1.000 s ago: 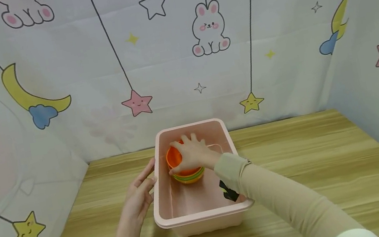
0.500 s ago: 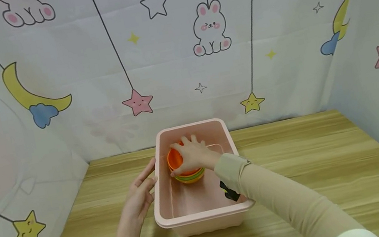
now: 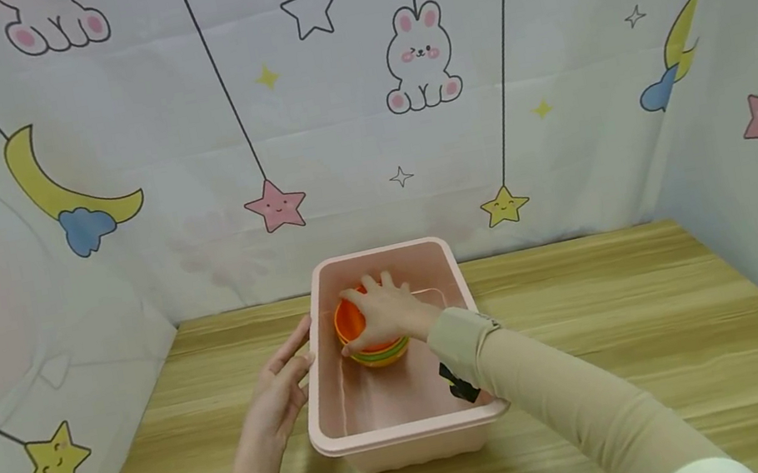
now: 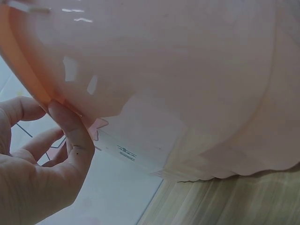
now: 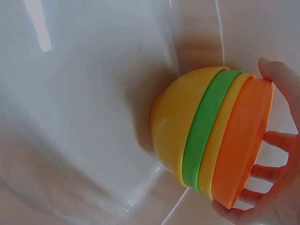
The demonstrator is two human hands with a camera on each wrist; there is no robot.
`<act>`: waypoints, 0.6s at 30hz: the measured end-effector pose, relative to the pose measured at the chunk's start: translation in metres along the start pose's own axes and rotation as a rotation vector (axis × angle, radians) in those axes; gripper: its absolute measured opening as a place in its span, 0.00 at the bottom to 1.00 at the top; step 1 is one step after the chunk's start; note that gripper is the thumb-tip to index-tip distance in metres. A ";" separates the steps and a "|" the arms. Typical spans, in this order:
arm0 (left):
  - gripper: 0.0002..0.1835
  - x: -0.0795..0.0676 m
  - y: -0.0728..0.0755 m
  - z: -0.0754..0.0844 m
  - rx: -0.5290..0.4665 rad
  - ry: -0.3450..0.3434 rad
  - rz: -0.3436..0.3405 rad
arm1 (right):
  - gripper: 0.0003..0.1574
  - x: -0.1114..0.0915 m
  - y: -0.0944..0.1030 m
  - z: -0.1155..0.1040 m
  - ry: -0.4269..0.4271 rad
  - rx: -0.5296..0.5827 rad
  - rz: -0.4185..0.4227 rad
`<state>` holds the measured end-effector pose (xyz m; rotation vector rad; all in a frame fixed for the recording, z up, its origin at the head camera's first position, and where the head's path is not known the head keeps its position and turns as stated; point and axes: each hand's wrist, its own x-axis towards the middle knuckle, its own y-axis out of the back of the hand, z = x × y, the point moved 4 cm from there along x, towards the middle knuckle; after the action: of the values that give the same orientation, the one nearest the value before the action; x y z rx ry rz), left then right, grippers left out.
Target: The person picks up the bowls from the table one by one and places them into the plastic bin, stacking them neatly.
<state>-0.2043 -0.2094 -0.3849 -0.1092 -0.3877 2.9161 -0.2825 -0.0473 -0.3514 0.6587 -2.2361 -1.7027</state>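
A pink plastic bin (image 3: 413, 432) stands on the wooden table. My left hand (image 3: 276, 394) is at its left side, and in the left wrist view the thumb and fingers pinch the rim. Inside the bin, toward the far left, is a stack of nested bowls. The right wrist view shows an orange bowl (image 5: 241, 140) on top, then a thin yellow bowl, a green bowl (image 5: 204, 136) and a deep yellow bowl (image 5: 176, 124) at the bottom. My right hand (image 3: 388, 311) reaches down into the bin, its spread thumb and fingers gripping the orange bowl's rim from above.
The wooden table (image 3: 609, 331) extends on both sides of the bin. A white cloth backdrop (image 3: 347, 141) printed with stars, moons and rabbits rises behind it and along both sides. My right forearm crosses the bin's right rim.
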 end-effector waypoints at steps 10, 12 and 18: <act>0.33 0.001 0.002 -0.001 0.001 0.004 0.012 | 0.54 0.002 -0.003 0.001 -0.004 -0.016 0.000; 0.33 0.001 0.002 -0.001 0.006 0.002 0.010 | 0.55 0.002 -0.003 0.001 -0.003 -0.013 -0.004; 0.33 0.000 0.001 0.000 0.015 -0.005 0.007 | 0.55 0.002 -0.003 0.000 -0.001 -0.012 -0.015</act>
<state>-0.2046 -0.2103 -0.3848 -0.1010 -0.3669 2.9265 -0.2833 -0.0484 -0.3546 0.6743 -2.2250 -1.7226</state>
